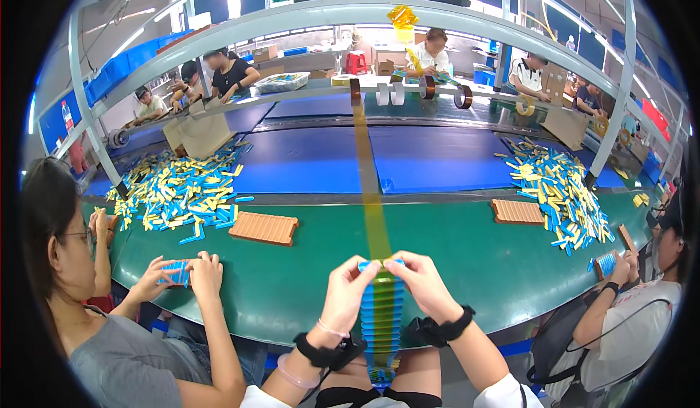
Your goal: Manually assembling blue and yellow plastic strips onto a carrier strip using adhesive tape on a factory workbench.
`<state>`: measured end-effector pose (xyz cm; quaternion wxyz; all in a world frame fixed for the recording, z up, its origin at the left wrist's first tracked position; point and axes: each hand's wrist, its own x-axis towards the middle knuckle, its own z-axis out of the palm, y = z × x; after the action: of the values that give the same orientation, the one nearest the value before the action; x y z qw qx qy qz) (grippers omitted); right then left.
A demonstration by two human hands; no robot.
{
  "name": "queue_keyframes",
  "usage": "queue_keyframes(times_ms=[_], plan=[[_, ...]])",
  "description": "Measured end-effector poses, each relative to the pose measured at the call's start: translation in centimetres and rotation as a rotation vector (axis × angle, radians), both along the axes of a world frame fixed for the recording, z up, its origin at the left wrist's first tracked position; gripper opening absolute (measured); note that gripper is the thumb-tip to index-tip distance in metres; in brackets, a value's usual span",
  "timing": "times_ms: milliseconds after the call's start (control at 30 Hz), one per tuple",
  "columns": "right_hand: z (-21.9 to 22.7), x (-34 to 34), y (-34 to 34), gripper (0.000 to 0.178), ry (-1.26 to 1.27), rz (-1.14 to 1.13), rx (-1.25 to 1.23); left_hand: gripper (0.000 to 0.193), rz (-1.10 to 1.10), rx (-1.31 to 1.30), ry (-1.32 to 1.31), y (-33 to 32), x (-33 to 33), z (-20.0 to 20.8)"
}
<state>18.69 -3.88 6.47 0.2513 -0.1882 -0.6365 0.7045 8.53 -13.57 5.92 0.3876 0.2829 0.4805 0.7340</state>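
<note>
Both hands worked at the near edge of the green counter [452, 262], just right of centre. Left hand [348, 291] pinched the left side of a long stack of blue strips [380, 320], fingers curled over its far end, thumb on the near side. Right hand [423, 285] gripped the right side of the same stack, fingers pressed down on its top at the far end. Each wrist carried a black strap; the left forearm also bore a thin bracelet. Stack ran from the hands back toward the person's lap, overhanging the near counter edge. A translucent amber tape [370, 182] stretched from a roll on a rail [355, 87] at the far side, across the blue conveyor mats [437, 156], down to the far end of the stack, and lay along the stack's top between the two hands. More tape rolls [426, 87] hung on that rail. Left of the hands, well apart, an orange ridged tray [264, 227] lay on the counter beside a heap of blue and yellow strips [179, 189]. A second tray [517, 211] and a second heap [558, 189] lay to the right. A co-worker at near left held a smaller blue stack [175, 273]; another at near right held one too [605, 263].
</note>
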Motion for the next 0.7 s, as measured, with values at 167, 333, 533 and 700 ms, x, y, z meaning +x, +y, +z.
queue_keyframes(times_ms=[167,333,533,700], plan=[[-4.9,5.1,-4.6,0.011,-0.061,0.103,-0.077,0.008,-0.044,-0.160,0.153,-6.2,4.0,-3.3],[-8.0,7.9,-4.8,0.009,-0.125,0.308,0.074,0.011,-0.064,-0.218,0.240,-8.5,6.0,-7.2],[-6.9,7.0,-2.5,0.009,-0.035,0.398,0.204,0.009,-0.215,-0.105,0.521,-6.7,3.4,-6.0],[-7.3,6.7,-3.1,0.010,-0.031,0.350,0.138,0.009,-0.372,-0.027,0.650,-6.0,1.9,-6.8]])
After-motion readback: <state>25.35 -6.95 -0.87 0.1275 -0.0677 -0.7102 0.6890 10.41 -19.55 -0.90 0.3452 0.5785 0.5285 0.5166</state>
